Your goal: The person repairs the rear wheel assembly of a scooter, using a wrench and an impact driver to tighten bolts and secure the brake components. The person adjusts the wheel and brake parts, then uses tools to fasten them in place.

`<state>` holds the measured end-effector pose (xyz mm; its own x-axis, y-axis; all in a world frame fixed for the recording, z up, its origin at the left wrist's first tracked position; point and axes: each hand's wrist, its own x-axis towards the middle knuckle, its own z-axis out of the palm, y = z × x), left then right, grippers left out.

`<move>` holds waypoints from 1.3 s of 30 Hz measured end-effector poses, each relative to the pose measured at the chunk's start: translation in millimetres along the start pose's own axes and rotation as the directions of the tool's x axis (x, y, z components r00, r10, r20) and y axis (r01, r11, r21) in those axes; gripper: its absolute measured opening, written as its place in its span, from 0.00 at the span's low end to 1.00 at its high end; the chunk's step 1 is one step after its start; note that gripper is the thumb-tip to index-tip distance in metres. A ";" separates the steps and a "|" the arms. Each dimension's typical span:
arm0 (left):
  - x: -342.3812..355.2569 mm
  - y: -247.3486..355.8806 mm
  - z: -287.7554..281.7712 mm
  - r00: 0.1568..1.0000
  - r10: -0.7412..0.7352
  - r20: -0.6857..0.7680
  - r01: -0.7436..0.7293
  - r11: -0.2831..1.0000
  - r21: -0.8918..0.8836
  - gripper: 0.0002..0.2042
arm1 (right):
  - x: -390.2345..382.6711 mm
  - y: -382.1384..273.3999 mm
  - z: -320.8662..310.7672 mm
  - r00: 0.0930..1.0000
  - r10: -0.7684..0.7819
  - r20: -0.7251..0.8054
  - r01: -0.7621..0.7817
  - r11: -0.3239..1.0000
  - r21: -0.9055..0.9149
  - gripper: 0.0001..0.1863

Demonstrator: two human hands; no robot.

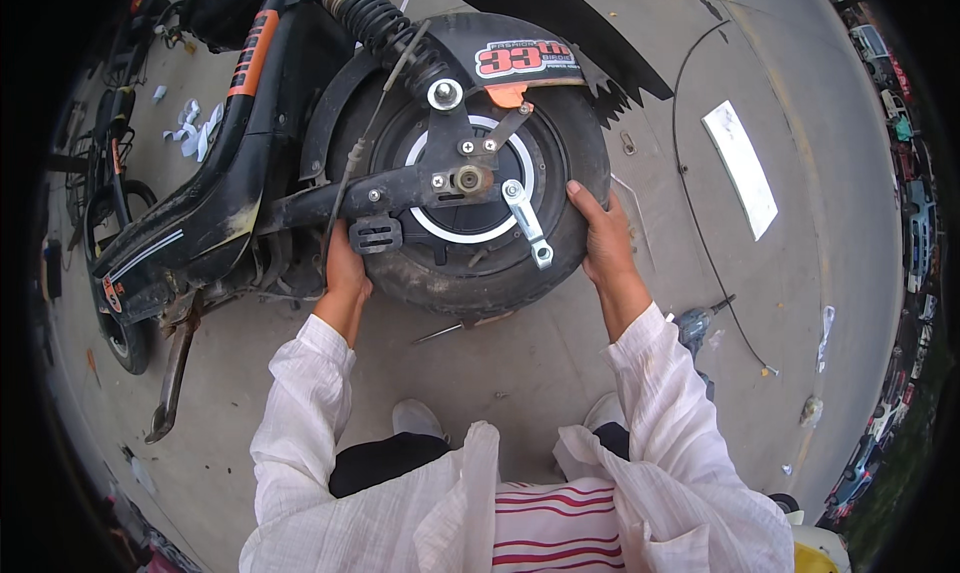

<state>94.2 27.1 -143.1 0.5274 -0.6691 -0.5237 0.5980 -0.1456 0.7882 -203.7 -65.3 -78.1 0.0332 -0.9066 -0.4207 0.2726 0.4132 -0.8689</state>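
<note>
The rear wheel [470,291] of a black electric scooter [225,188] is between my two hands. My right hand [606,235] grips the tyre's right side, thumb on the near sidewall and fingers behind. At the tyre's lower left, my left hand [346,273] is closed against the rubber; its fingertips are hidden behind the swingarm [330,205] and a black footpeg [376,235]. A silver brake lever arm [527,223] hangs by the hub, near the axle nut [468,179]. Above is a black mudguard [450,48] with a sticker, beside a coil-spring shock absorber [372,18].
A kickstand [175,378] sticks out at the left. On the concrete lie a screwdriver-like tool [437,334], a blue power tool [694,328], a long black cable [682,153], a white curved panel [740,168] and white scraps [195,128]. Another two-wheeler [118,203] stands far left.
</note>
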 end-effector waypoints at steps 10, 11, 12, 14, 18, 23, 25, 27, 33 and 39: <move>-23.3 12.6 16.2 0.998 -0.032 0.063 0.030 0.999 0.030 0.21 | 12.3 7.1 -13.5 1.000 0.001 0.031 -0.002 1.000 0.005 0.38; -22.7 10.2 17.1 0.997 -0.041 0.058 0.040 0.999 0.020 0.21 | 12.3 7.0 -15.3 0.999 -0.010 0.036 0.010 1.000 0.012 0.38; -21.4 10.6 17.8 0.998 -0.047 0.049 0.046 0.999 0.016 0.21 | 12.4 6.8 -15.1 0.999 -0.004 0.040 0.004 1.000 -0.002 0.39; -20.8 12.6 17.7 0.995 -0.075 0.059 0.074 0.997 0.023 0.22 | 14.0 3.7 -16.3 0.999 0.010 0.049 -0.008 0.999 -0.031 0.40; -12.0 2.3 -1.3 0.988 0.153 -0.025 -0.141 0.953 0.267 0.21 | 10.4 3.2 -2.3 0.975 -0.170 -0.142 0.119 0.944 -0.309 0.44; -63.5 14.3 -3.8 0.825 0.498 0.268 -0.546 0.579 0.605 0.19 | 15.1 15.3 -4.3 0.915 -0.371 -0.160 0.262 0.847 -0.463 0.42; -79.7 25.2 -2.5 0.856 0.422 0.299 -0.513 0.763 0.393 0.20 | 13.7 17.1 -1.0 0.912 -0.381 -0.151 0.264 0.828 -0.496 0.40; -88.5 43.0 5.2 0.909 0.193 0.370 -0.309 0.907 0.287 0.24 | 10.3 13.1 1.5 0.901 -0.403 -0.160 0.246 0.779 -0.577 0.39; -84.1 50.4 12.0 0.902 0.003 0.431 -0.087 0.980 0.177 0.22 | 5.6 9.7 6.0 0.902 -0.405 -0.148 0.253 0.775 -0.580 0.37; -75.6 30.9 9.1 0.905 0.049 0.423 -0.086 0.994 0.070 0.18 | 4.4 7.6 5.0 0.900 -0.410 -0.146 0.248 0.759 -0.603 0.37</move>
<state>67.3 66.6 -76.3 0.2509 -0.9208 -0.2985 0.5069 -0.1378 0.8509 -196.7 -66.6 -85.2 -0.2223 -0.9731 -0.0605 -0.3643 0.1404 -0.9206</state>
